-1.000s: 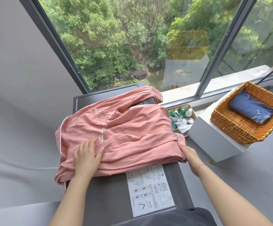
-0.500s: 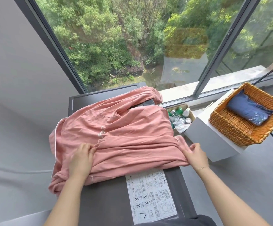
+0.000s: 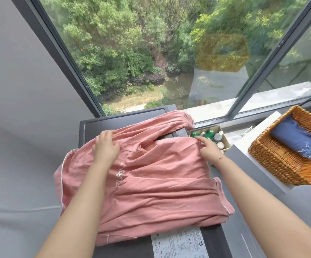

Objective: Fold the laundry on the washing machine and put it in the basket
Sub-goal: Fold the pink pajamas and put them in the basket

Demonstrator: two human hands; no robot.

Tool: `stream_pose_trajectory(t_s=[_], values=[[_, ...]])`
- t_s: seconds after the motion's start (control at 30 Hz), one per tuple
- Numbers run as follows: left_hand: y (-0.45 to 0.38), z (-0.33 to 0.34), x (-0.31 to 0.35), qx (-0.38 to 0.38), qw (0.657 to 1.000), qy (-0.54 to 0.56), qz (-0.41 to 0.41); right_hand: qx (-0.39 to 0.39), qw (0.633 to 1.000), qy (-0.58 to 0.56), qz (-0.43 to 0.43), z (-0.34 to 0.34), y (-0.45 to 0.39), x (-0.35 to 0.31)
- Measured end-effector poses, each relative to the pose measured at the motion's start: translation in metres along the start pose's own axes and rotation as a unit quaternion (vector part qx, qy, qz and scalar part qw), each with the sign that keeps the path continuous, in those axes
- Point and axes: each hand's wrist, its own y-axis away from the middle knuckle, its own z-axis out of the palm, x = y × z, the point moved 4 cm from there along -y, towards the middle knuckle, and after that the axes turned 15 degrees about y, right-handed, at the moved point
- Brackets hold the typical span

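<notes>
A pink garment [image 3: 151, 183] with white piping and a white logo lies rumpled across the dark top of the washing machine [image 3: 124, 116]. My left hand [image 3: 105, 148] rests on its far left part, fingers curled over a fold of the cloth. At the garment's far right edge my right hand [image 3: 207, 148] pinches the fabric. The wicker basket [image 3: 273, 164] sits to the right on a white box and holds a folded blue item [image 3: 297, 138].
A small cardboard box of bottles [image 3: 213, 135] stands between the washer and the white box [image 3: 244, 146]. A white instruction label [image 3: 178, 244] is stuck on the washer's near side. A large window with a dark frame rises behind; a grey wall is at left.
Both hands have moved from the garment's near edge up to its far part, the left to the far left fold, the right to the far right edge. The garment lies flatter.
</notes>
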Motion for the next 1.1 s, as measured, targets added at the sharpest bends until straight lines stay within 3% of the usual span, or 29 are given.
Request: stream_pose_trajectory(t_s=[0.13, 0.2, 0.3, 0.4, 0.47, 0.63, 0.83, 0.93, 1.0, 1.1], values=[[-0.029, 0.006, -0.014, -0.024, 0.998, -0.023, -0.058, 0.034, 0.999, 0.029, -0.007, 0.001, -0.014, 0.009], [-0.035, 0.011, -0.018, -0.002, 1.0, -0.001, -0.02, 0.071, 0.997, 0.026, -0.016, -0.001, -0.019, 0.013], [-0.031, 0.0, -0.021, 0.072, 0.993, 0.082, 0.043, 0.111, 0.993, -0.025, -0.031, -0.009, -0.017, 0.023], [-0.035, -0.04, -0.03, 0.202, 0.948, 0.244, -0.013, 0.158, 0.987, -0.037, 0.006, -0.02, -0.019, 0.051], [-0.044, -0.06, -0.034, 0.233, 0.932, 0.276, -0.029, 0.165, 0.986, -0.024, 0.023, -0.022, -0.02, 0.06], [-0.053, -0.046, -0.033, 0.084, 0.947, 0.306, -0.056, 0.186, 0.981, -0.05, 0.007, -0.018, -0.018, 0.043], [-0.009, -0.071, -0.003, 0.097, 0.9, 0.425, 0.006, 0.326, 0.943, 0.017, -0.061, -0.036, 0.023, 0.036], [0.04, -0.083, -0.009, 0.085, 0.912, 0.399, 0.033, 0.393, 0.916, 0.031, -0.073, -0.023, 0.063, 0.051], [0.075, -0.078, -0.025, 0.051, 0.922, 0.384, 0.006, 0.363, 0.928, 0.062, -0.058, -0.002, 0.079, 0.069], [0.113, -0.058, -0.058, 0.014, 0.943, 0.324, -0.073, 0.221, 0.966, 0.135, 0.02, 0.024, 0.079, 0.09]])
